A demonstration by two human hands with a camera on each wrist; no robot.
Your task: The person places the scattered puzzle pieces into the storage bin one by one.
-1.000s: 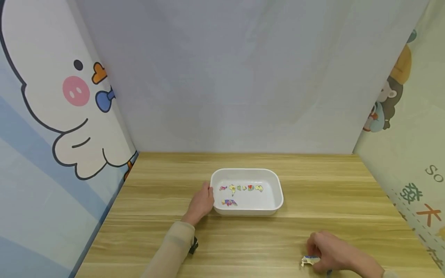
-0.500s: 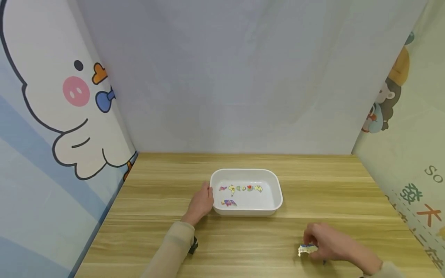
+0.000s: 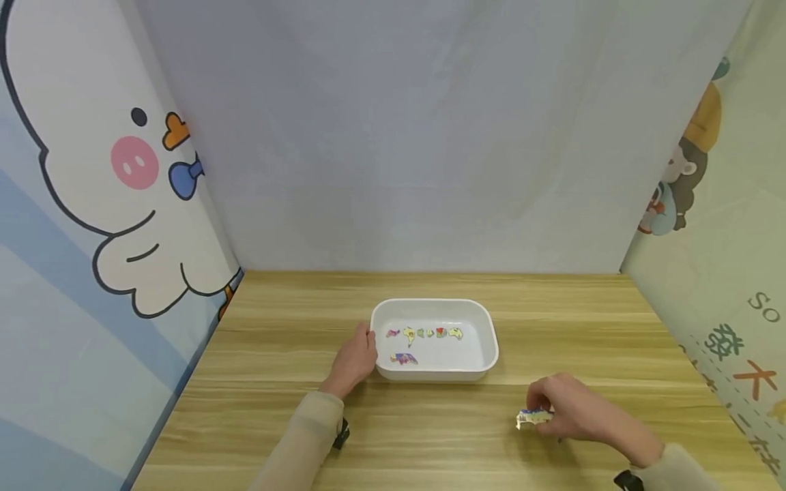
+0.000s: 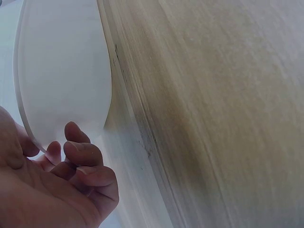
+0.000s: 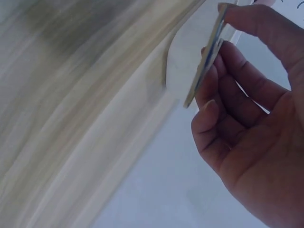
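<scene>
A white rectangular plastic tub [image 3: 436,376] stands on the wooden table with several small colourful flat pieces in it. At its left end my left hand [image 3: 353,361] grips the rim; in the left wrist view the thumb is at the rim and the curled fingers [image 4: 84,153] lie against the outer wall. Right of the tub and nearer to me, my right hand [image 3: 571,411] pinches a thin flat jigsaw piece [image 3: 531,417], cream with blue, above the table. The right wrist view shows this jigsaw piece [image 5: 205,61] edge-on between thumb and fingers. My fingers cover part of it.
Inside the tub, most pieces, such as a yellowish piece [image 3: 455,333], form a row; a purple piece [image 3: 404,358] lies below at the left. A pale curtain [image 3: 430,170] hangs behind the table [image 3: 276,314]. Printed cloths with cartoon figures flank both sides.
My right hand has moved up and left with the jigsaw piece, from the front of the table towards the tub. My left hand has stayed at the tub's rim.
</scene>
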